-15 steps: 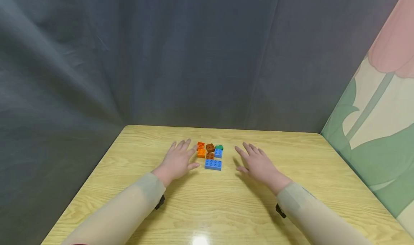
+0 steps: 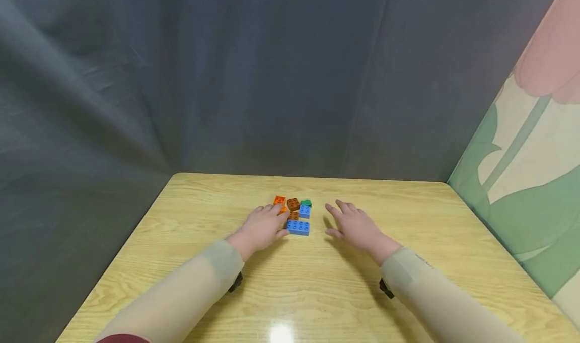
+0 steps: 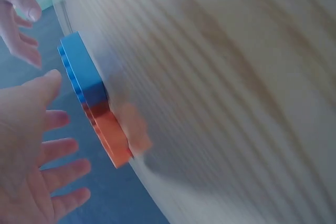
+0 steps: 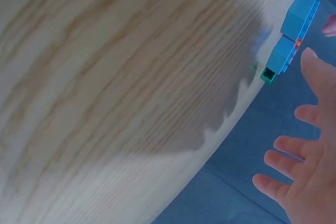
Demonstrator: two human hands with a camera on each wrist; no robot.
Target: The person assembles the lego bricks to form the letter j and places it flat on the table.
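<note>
A small cluster of toy bricks lies on the wooden table (image 2: pixel 181 262). It holds a long blue brick (image 2: pixel 298 227), a small blue brick (image 2: pixel 304 211), two brown bricks (image 2: pixel 293 204), two orange bricks (image 2: pixel 279 200) and a green brick (image 2: pixel 306 202). My left hand (image 2: pixel 265 224) lies flat at the cluster's left, fingers straight, its fingertips over the nearer orange brick. The left wrist view shows those fingers (image 3: pixel 52 150) spread beside the blue brick (image 3: pixel 79 72) and an orange brick (image 3: pixel 113 137). My right hand (image 2: pixel 351 222) hovers, empty and relaxed, just right of the bricks. The right wrist view shows it (image 4: pixel 299 182) apart from the green brick (image 4: pixel 269 74).
A dark grey curtain (image 2: pixel 226 81) hangs behind and to the left of the table. A wall with a pink and green flower pattern (image 2: pixel 534 146) stands to the right. The table's far edge (image 2: pixel 308 177) runs just behind the bricks.
Both hands have drawn in toward the bricks. The left hand moved right, so its fingertips now cover the nearer orange brick. The right hand shifted slightly left.
</note>
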